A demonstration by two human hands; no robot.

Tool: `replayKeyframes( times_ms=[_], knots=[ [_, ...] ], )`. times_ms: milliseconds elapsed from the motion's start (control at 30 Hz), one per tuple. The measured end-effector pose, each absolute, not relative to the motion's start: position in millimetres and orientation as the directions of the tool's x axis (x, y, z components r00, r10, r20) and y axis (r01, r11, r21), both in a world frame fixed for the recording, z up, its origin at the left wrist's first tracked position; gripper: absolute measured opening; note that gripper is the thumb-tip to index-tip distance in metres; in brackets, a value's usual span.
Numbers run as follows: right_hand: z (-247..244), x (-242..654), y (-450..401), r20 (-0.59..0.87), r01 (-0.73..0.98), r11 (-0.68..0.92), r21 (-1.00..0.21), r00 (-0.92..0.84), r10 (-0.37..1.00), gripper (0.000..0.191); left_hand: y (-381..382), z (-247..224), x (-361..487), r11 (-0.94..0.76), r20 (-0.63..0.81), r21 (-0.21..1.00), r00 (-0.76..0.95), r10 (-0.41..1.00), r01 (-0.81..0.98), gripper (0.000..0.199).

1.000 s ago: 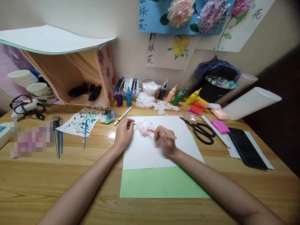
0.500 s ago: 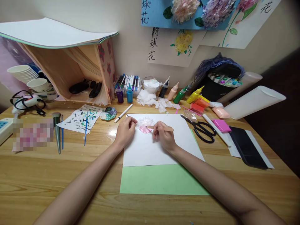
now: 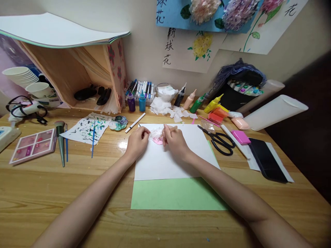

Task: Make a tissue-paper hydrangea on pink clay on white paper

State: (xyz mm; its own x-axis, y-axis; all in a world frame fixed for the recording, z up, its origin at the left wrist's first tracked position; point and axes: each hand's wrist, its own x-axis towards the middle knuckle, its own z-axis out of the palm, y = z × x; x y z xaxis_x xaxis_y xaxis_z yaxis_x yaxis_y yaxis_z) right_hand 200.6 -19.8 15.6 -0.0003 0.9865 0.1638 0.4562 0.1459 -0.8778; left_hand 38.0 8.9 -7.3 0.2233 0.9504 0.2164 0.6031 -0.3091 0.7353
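A white sheet (image 3: pixel 176 162) lies over a green sheet (image 3: pixel 178 194) on the wooden table. On its upper part sits a patch of ruffled white tissue (image 3: pixel 156 133) with a pink area (image 3: pixel 157 140) below it. My left hand (image 3: pixel 137 140) rests at the patch's left side, fingers curled together; whatever they pinch is too small to make out. From the right, my right hand (image 3: pixel 174 138) reaches the patch with its fingers closed around a thin wooden stick (image 3: pixel 174 128), mostly hidden by the hand.
Loose tissue squares (image 3: pixel 160 105) and paint bottles (image 3: pixel 180 97) stand behind the sheet. Black scissors (image 3: pixel 219 140) lie to its right, beside a pink packet (image 3: pixel 240 137). Brushes (image 3: pixel 61 144) and a paint-marked paper (image 3: pixel 86 129) are at the left.
My right hand has moved slightly left and up, closer to the tissue, and the stick now shows less. My left hand stays beside the patch. The whole view has shifted slightly.
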Motion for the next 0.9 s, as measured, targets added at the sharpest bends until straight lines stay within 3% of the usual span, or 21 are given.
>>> replayKeyframes(
  times_ms=[167, 233, 367, 533, 767, 900],
  knots=[
    [26.2, 202.6, 9.6, -0.143, 0.265, -0.147, -0.953, 0.035, 0.989, 0.050, 8.5, -7.7, 37.3, -0.326, 0.231, 0.719, 0.231, 0.945, 0.613, 0.018],
    [22.2, 208.9, 7.6, -0.157, 0.162, -0.155, -0.975, -0.001, 0.988, 0.050, 8.6, -8.5, 37.2, -0.333, 0.239, 0.714, 0.233, 0.943, 0.615, 0.018],
    [9.4, 223.3, -17.4, 0.024, 0.106, 0.030, -0.994, -0.059, 0.998, 0.049, 9.1, -9.9, 37.5, -0.333, 0.240, 0.713, 0.232, 0.943, 0.617, 0.018],
    [0.5, 233.4, -48.0, 0.206, 0.243, 0.218, -0.945, -0.074, 0.976, 0.047, 9.5, -10.5, 37.7, -0.326, 0.230, 0.711, 0.232, 0.945, 0.622, 0.018],
    [-4.3, 231.9, -57.6, 0.486, 0.469, 0.575, -0.671, -0.308, 0.818, 0.043, 8.9, -10.1, 37.9, -0.333, 0.237, 0.701, 0.234, 0.943, 0.631, 0.018],
    [-8.9, 227.9, -53.0, 0.553, 0.522, 0.651, -0.552, -0.355, 0.754, 0.037, 7.8, -8.1, 38.1, -0.318, 0.221, 0.703, 0.230, 0.948, 0.636, 0.018]
  ],
)
